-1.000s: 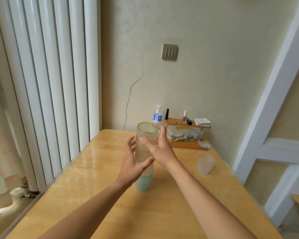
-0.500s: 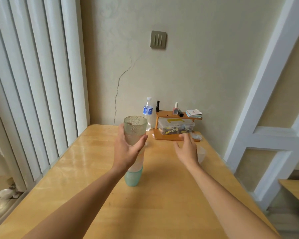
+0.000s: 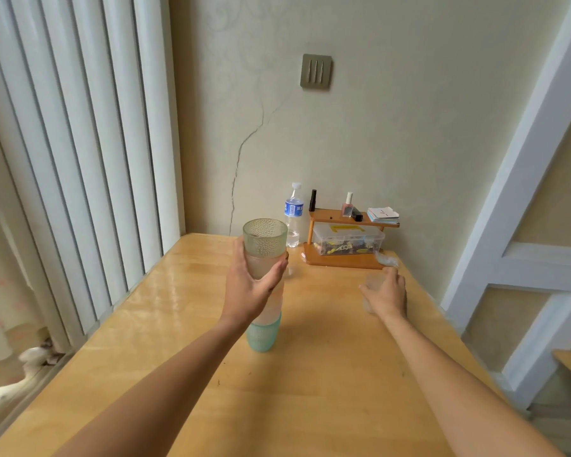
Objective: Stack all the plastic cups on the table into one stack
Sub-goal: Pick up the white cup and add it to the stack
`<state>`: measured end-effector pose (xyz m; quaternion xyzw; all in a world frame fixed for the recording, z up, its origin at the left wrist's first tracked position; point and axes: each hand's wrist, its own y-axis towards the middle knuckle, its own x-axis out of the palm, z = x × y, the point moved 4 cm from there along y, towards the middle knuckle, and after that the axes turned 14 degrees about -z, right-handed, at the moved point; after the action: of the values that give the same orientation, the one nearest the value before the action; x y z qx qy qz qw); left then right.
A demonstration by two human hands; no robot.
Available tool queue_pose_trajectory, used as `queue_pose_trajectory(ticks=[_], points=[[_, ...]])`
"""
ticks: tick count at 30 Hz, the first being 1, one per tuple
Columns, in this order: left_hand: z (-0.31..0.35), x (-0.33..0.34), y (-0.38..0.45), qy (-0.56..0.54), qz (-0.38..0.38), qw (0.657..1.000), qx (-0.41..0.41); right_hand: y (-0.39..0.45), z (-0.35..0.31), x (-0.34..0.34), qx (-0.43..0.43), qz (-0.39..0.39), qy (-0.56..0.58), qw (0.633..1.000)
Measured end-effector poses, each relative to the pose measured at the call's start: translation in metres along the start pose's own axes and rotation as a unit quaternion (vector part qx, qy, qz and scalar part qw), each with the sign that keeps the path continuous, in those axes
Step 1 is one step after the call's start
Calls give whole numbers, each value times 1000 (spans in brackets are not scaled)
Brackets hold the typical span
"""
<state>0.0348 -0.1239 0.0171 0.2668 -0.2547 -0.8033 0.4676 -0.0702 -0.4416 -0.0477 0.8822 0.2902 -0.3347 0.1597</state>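
A tall stack of plastic cups (image 3: 265,245) stands upright mid-table, with a pale green textured cup on top, frosted cups below and a teal cup at the bottom. My left hand (image 3: 249,288) is wrapped around the stack's upper part. To the right, a single frosted clear cup (image 3: 371,285) stands on the wooden table (image 3: 310,374). My right hand (image 3: 384,295) covers most of that cup with its fingers curled round it.
Against the back wall stand a water bottle (image 3: 293,214) and a small wooden shelf (image 3: 346,235) with a clear box, nail polish and cards. A crumpled bit of plastic (image 3: 384,258) lies near the shelf. White vertical panels line the left side.
My right hand left the stack, moved right and closed round the lone frosted cup. My left hand shifted its hold up to the stack's upper part.
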Motion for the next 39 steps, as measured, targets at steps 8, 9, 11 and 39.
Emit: queue_pose_trajectory(ticks=[8,9,11,39], points=[[2,-8,-3,28,-56,998,-29,-63,-164,-28,-265,-21,60,962],[2,-10,-3,25,-69,997,-33,-75,-186,-35,-301,-8,64,951],[2,-12,-4,19,-92,995,-42,-98,-225,-44,-362,10,67,930],[0,-11,-12,12,-153,983,-100,-148,-258,3,-326,-74,-40,942]])
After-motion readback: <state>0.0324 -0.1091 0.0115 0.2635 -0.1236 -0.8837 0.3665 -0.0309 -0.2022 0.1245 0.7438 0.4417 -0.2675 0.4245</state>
